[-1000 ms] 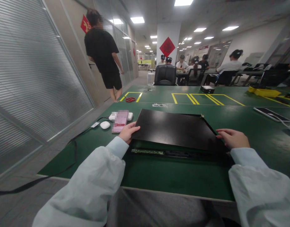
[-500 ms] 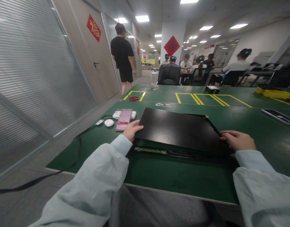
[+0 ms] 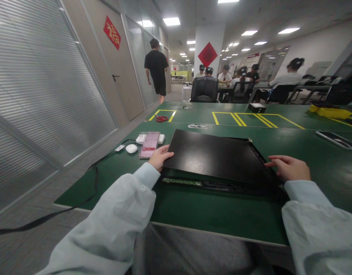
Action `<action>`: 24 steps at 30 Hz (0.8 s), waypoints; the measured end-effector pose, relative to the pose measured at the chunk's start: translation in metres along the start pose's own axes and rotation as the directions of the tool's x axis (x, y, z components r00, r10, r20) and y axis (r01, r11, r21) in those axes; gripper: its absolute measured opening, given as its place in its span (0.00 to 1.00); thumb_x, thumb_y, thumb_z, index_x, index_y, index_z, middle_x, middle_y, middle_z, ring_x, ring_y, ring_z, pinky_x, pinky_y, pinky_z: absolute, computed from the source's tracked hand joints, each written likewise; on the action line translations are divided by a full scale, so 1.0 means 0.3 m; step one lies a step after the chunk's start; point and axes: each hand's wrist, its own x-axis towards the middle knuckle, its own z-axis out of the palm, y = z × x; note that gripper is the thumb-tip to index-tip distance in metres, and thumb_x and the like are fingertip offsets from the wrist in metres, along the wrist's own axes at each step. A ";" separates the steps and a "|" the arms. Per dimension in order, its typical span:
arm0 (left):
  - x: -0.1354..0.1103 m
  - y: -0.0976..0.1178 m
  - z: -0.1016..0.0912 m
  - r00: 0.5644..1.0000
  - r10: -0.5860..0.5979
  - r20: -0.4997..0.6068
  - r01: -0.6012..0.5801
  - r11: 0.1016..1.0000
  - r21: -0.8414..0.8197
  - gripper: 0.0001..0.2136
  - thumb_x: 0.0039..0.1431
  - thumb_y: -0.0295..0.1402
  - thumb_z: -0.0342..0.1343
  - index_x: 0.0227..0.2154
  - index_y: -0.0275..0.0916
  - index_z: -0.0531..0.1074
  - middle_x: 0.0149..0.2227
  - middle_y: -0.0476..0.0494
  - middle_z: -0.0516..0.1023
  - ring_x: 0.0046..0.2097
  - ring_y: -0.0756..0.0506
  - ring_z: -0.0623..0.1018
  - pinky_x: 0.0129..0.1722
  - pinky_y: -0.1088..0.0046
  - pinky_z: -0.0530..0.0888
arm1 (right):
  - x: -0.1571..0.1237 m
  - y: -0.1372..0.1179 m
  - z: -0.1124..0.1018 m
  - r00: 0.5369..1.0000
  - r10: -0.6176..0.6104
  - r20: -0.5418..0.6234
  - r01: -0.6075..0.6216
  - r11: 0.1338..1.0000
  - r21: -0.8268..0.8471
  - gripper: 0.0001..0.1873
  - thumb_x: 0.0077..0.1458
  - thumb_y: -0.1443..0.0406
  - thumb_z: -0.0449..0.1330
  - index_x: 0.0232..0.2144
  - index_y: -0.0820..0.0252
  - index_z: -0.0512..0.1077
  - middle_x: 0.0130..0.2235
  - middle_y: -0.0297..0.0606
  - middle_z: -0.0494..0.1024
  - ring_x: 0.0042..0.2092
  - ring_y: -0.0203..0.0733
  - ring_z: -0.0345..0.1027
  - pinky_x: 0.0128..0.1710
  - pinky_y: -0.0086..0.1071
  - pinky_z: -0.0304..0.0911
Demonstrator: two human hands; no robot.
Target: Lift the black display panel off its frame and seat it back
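Observation:
A large black flat panel (image 3: 216, 154) lies tilted on the green table (image 3: 204, 210), its near edge raised a little over a frame with a green circuit strip (image 3: 181, 181). My left hand (image 3: 160, 157) grips the panel's near left corner, thumb on top. My right hand (image 3: 289, 168) holds the panel's right edge with fingers curled over it. Both arms wear pale blue sleeves.
A phone (image 3: 148, 144), a white mouse (image 3: 131, 148) and a black cable (image 3: 78, 202) lie left of the panel. Red scissors (image 3: 161, 118) and yellow taped boxes are further back. A tablet (image 3: 338, 139) lies right. A person (image 3: 156, 68) walks down the corridor; several people sit at far tables.
The person in black has walked further away down the corridor. My hands and the panel have hardly moved; the view has shifted slightly.

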 end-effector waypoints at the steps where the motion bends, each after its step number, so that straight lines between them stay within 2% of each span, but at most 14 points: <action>1: -0.001 0.001 0.001 1.000 0.000 0.001 0.000 1.000 0.000 0.27 0.36 0.26 0.82 0.44 0.35 0.86 0.42 0.35 0.92 0.53 0.30 0.90 0.55 0.57 0.84 | -0.001 0.000 -0.002 1.000 0.005 -0.012 -0.005 1.000 -0.002 0.21 0.55 0.56 0.61 0.44 0.55 0.88 0.40 0.40 0.92 0.28 0.42 0.73 0.37 0.39 0.72; 7: -0.002 0.003 -0.001 1.000 0.011 0.019 -0.011 1.000 0.002 0.27 0.36 0.27 0.83 0.44 0.35 0.86 0.41 0.35 0.92 0.53 0.30 0.90 0.57 0.55 0.84 | 0.021 0.028 0.010 0.998 0.010 0.062 -0.010 1.000 0.015 0.21 0.58 0.53 0.61 0.46 0.54 0.87 0.43 0.41 0.92 0.27 0.39 0.72 0.31 0.37 0.69; 11: 0.004 0.001 -0.007 1.000 0.000 0.016 0.000 1.000 0.029 0.30 0.34 0.29 0.84 0.45 0.34 0.86 0.43 0.34 0.93 0.56 0.28 0.90 0.60 0.51 0.84 | 0.058 0.027 0.009 0.987 0.109 0.122 -0.108 0.994 -0.011 0.21 0.56 0.55 0.63 0.47 0.54 0.88 0.45 0.42 0.92 0.24 0.39 0.71 0.28 0.37 0.69; 14: 0.009 -0.001 -0.012 1.000 -0.001 0.014 0.000 0.998 0.058 0.32 0.34 0.30 0.85 0.47 0.35 0.86 0.45 0.35 0.93 0.58 0.28 0.89 0.62 0.50 0.83 | 0.072 0.014 0.002 0.976 0.149 0.159 -0.144 0.989 -0.041 0.19 0.55 0.58 0.65 0.45 0.54 0.89 0.42 0.41 0.91 0.24 0.40 0.72 0.29 0.38 0.72; 18: 0.010 -0.003 -0.016 1.000 0.001 -0.025 0.001 0.998 0.064 0.33 0.34 0.31 0.85 0.49 0.35 0.85 0.45 0.36 0.93 0.55 0.30 0.90 0.61 0.51 0.84 | 0.065 0.000 -0.002 0.972 0.172 0.160 -0.172 0.985 -0.014 0.18 0.54 0.59 0.65 0.43 0.55 0.90 0.37 0.42 0.90 0.22 0.40 0.70 0.28 0.38 0.70; 24: 0.011 -0.001 -0.018 1.000 0.002 -0.013 -0.001 0.997 0.077 0.35 0.33 0.31 0.85 0.50 0.34 0.84 0.48 0.32 0.92 0.59 0.28 0.89 0.65 0.48 0.82 | 0.065 0.008 0.007 0.974 0.178 0.140 -0.184 0.982 0.034 0.16 0.50 0.61 0.64 0.39 0.55 0.89 0.43 0.42 0.92 0.20 0.37 0.68 0.25 0.37 0.68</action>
